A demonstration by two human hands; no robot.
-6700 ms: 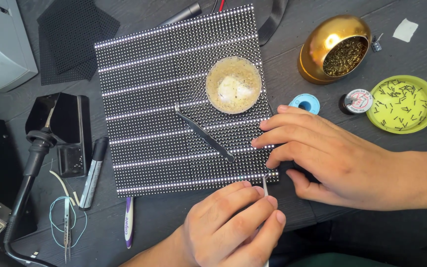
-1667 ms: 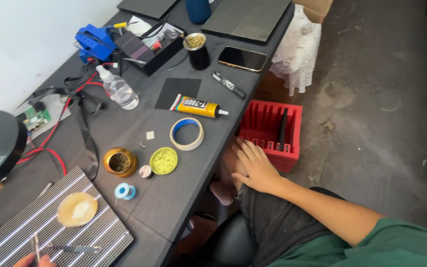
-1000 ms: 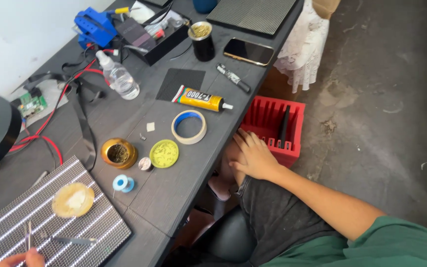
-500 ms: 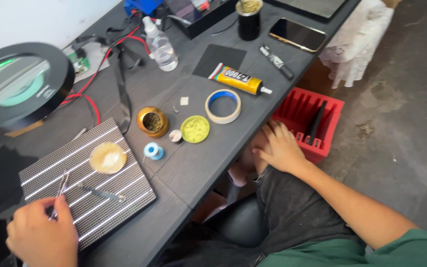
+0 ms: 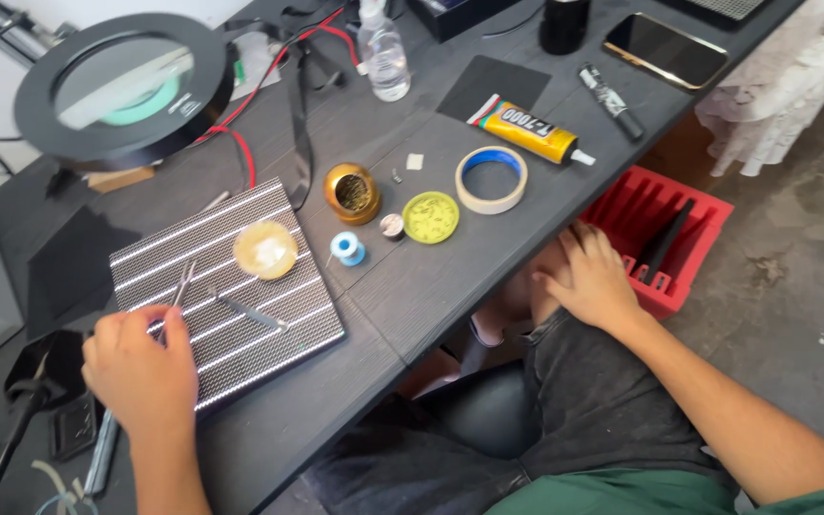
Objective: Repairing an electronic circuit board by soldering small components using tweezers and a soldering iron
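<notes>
- My left hand (image 5: 140, 367): resting on the near left corner of the striped LED panel (image 5: 231, 291), fingers closed around thin metal tweezers (image 5: 181, 284) whose tips point up across the panel. The pinch itself is hidden under my knuckles.
- My right hand (image 5: 591, 281): off the desk (image 5: 450, 286), lying flat and loosely spread on my knee in dark trousers, holding nothing, just beside the red plastic bin (image 5: 665, 243) on the floor.
- LED panel: flat on the desk, its near left corner covered by my left hand. On it lie a second slim metal tool (image 5: 250, 312), near the middle, and a round amber dish (image 5: 265, 250) with pale contents I cannot make out.
- Right of the panel, in a loose row: small blue spool (image 5: 346, 248), gold cup (image 5: 352, 193), tiny round tin (image 5: 392, 225), yellow-green lid (image 5: 430, 216), ring of tape (image 5: 492, 178).
- Further back: yellow glue tube (image 5: 529, 132), black pen (image 5: 611, 101), phone (image 5: 665, 48), clear bottle (image 5: 383, 57) cut off at the top edge.
- Ring-shaped magnifier lamp (image 5: 124, 88): far left, with red and black cables trailing behind it.
- Near left edge: dark tools and loose wires, partly cropped and too dim to identify.
</notes>
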